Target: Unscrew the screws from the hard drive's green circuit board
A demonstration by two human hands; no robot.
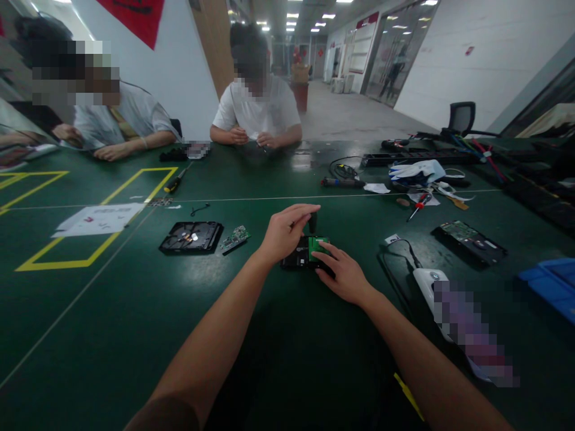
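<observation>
In front of me on the green table [179, 317] lies a hard drive [294, 258] with a green circuit board [318, 244]. A dark-handled screwdriver [313, 222] stands upright over it, its tip hidden. My left hand [284, 232] is closed around that handle from the left, with fingers reaching across its top. My right hand [345, 274] grips the drive's right side, its fingers lying on the board and its thumb lower, by the near edge. To the left are a black hard drive [191, 237] and a loose circuit board [234, 239].
Another hard drive [471, 240] lies right, near a blue bin [550, 284] and a white power bank [431, 278] with a cable. A red screwdriver [420, 205], gloves [417, 172], a yellow-black screwdriver [176, 181] and paper [99, 219] lie farther off. Two people sit opposite.
</observation>
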